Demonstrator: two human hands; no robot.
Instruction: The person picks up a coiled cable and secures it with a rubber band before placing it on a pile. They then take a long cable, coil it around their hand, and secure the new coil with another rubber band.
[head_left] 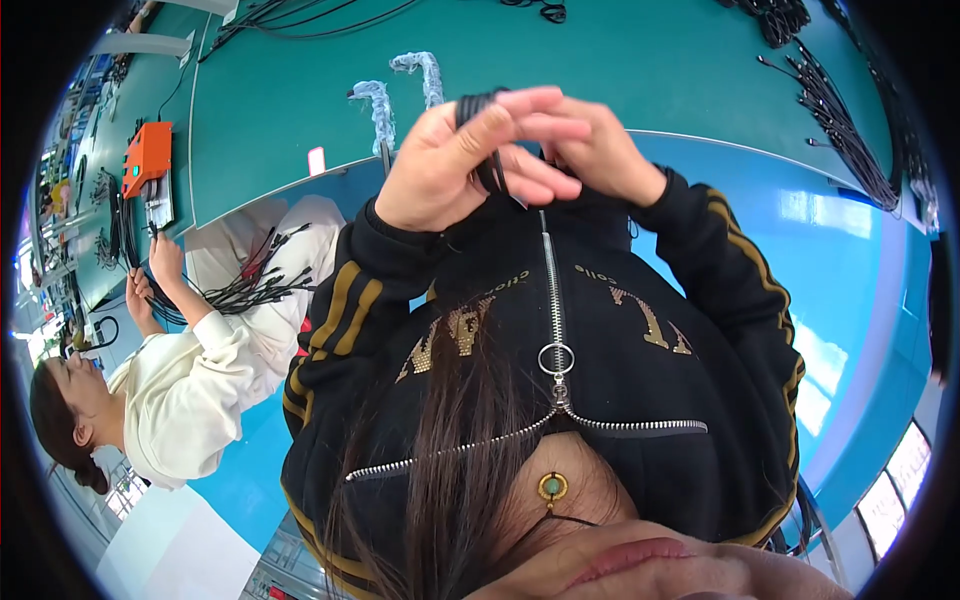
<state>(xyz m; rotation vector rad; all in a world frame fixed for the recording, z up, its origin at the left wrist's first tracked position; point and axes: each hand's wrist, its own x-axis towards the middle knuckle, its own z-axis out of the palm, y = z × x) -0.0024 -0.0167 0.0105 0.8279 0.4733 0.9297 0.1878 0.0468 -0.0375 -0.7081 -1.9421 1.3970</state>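
Room: a workspace with a blue floor [820, 255], seen from the head view, its edges bent by the lens.
Counter: a green counter [270, 105] spans the top of the view.
Black cable coil: the black cable coil [474, 107] is looped round the left hand, above the dark jacket front [640, 390], near the counter's front edge.
Left hand: the left hand [455, 155] is closed on the coil, thumb over the loops, fingers reaching toward the right.
Right hand: the right hand [603, 150] meets the left one's fingers; its fingertips are hidden, so I cannot tell whether they grip.
Wrapped hooks: two bent hooks [379, 112] in pale bluish wrapping stand just beyond the hands.
Cable bundle: a black cable bundle [842, 130] lies at the counter's right.
Co-worker: at left, a seated person in a cream top [185, 400] handles dark cables [235, 295] near an orange box [150, 158].
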